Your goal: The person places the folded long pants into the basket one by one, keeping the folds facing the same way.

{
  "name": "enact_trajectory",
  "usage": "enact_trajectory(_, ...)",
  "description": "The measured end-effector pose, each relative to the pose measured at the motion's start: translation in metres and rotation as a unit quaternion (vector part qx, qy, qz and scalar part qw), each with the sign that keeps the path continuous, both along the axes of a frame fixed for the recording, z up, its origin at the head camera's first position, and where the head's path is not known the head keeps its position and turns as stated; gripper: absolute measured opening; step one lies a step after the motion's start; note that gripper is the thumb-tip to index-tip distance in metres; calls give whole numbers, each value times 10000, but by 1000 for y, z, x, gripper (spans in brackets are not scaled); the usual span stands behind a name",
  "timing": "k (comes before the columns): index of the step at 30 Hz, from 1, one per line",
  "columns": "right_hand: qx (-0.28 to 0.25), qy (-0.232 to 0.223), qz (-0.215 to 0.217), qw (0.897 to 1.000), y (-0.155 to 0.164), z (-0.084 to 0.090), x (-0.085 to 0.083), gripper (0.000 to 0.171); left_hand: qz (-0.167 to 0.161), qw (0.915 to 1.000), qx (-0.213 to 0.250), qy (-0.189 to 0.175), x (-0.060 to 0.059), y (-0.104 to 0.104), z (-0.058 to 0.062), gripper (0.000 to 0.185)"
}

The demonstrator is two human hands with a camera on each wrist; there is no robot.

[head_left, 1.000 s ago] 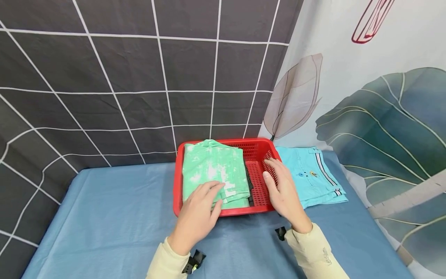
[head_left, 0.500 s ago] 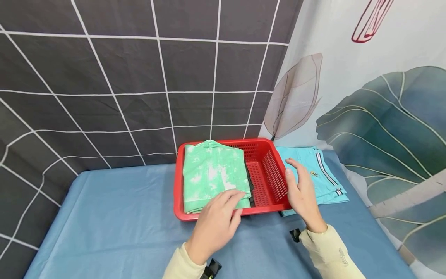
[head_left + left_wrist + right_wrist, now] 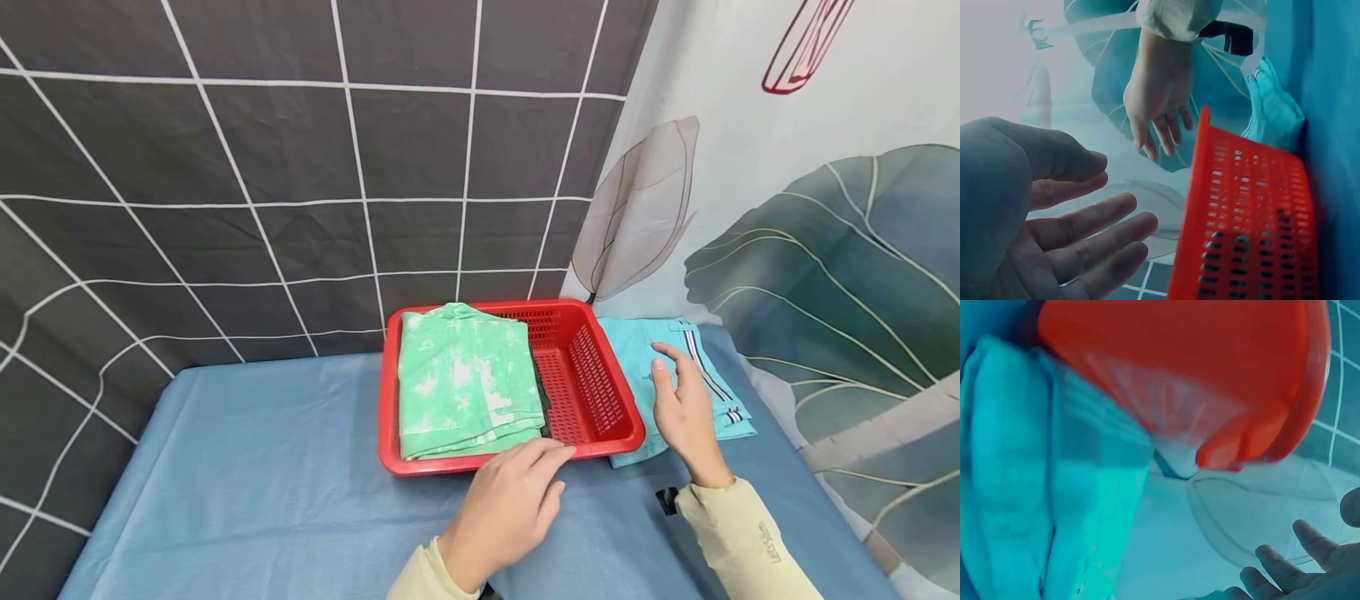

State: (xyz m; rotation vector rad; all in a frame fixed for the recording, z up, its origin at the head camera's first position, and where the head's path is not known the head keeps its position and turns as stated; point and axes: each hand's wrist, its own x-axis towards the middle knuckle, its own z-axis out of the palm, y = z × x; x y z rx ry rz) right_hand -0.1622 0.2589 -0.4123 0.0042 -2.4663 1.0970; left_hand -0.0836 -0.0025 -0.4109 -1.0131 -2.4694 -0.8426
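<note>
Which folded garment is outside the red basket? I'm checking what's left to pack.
The light blue striped garment lies on the table right of the basket, under the right hand. The green one sits inside.

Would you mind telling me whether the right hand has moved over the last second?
Yes: the right hand moved rightward, from the red basket wall to above the blue shorts.
</note>
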Motion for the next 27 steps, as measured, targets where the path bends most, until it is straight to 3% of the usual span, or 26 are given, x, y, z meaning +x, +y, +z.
enact_trajectory(6, 382, -59, -42, 9992, 14, -4, -9, 44, -234, 9996, -173, -30, -1, 9, -7, 29)
enact_trajectory(16, 552, -421, -30, 9976, 38, -9, -27, 47, -348, 9966, -599, 441, 0, 24, -18, 29)
enact_trajectory(20, 687, -510, 43, 9963, 46, -13, -34, 46, -418, 9943, -945, 243, 0, 28, -20, 31)
enact_trajectory(27, 1103, -884, 327, 9894, 57, -16, -48, 47, -607, 9879, -1366, -416, -3, 37, -24, 35)
